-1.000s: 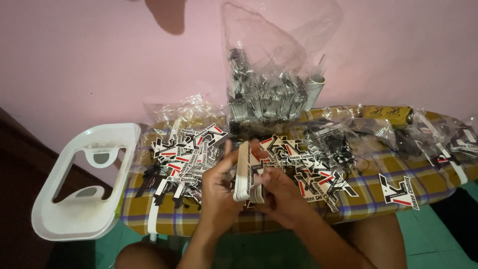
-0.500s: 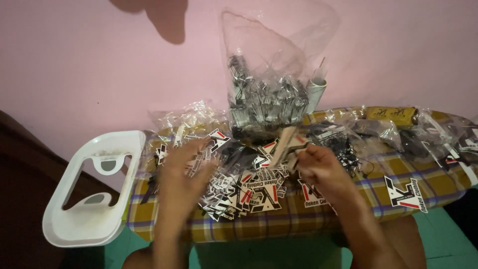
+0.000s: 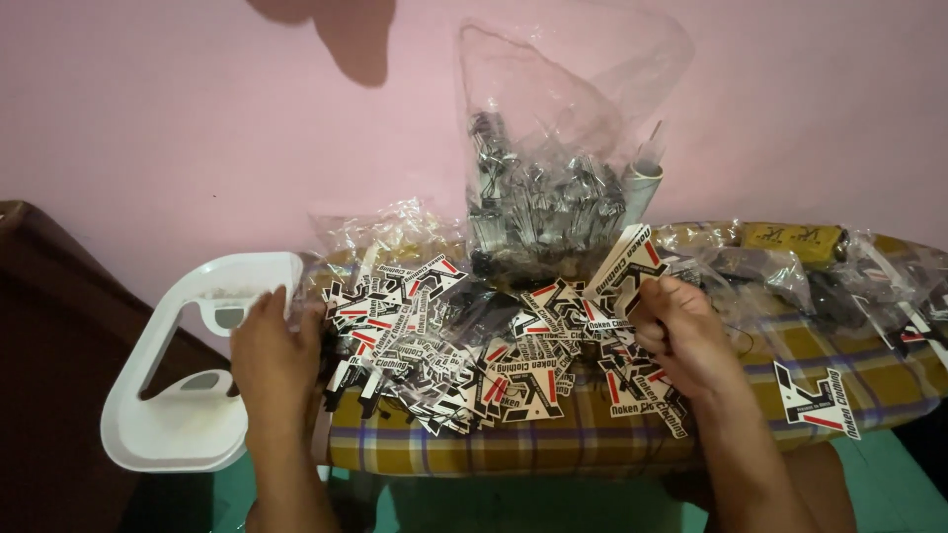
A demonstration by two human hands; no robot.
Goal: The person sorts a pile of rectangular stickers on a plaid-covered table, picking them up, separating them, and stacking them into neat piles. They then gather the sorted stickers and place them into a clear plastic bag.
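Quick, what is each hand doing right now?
Left hand: open, fingers on the edge of the tag pile, holding nothing.
Right hand: closed on a stack of tags.

Wall [image 3: 148, 118]: pink, twelve o'clock.
Plastic bag [image 3: 553, 188]: clear, holding dark metal clips, one o'clock.
Stool [image 3: 188, 395]: white plastic, nine o'clock.
Cloth [image 3: 592, 449]: yellow plaid, six o'clock.
Floor [image 3: 889, 494]: teal, four o'clock.

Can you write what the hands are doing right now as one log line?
left hand: at left edge of tag pile, by white rack | right hand: holds tags | clear bag: behind pile
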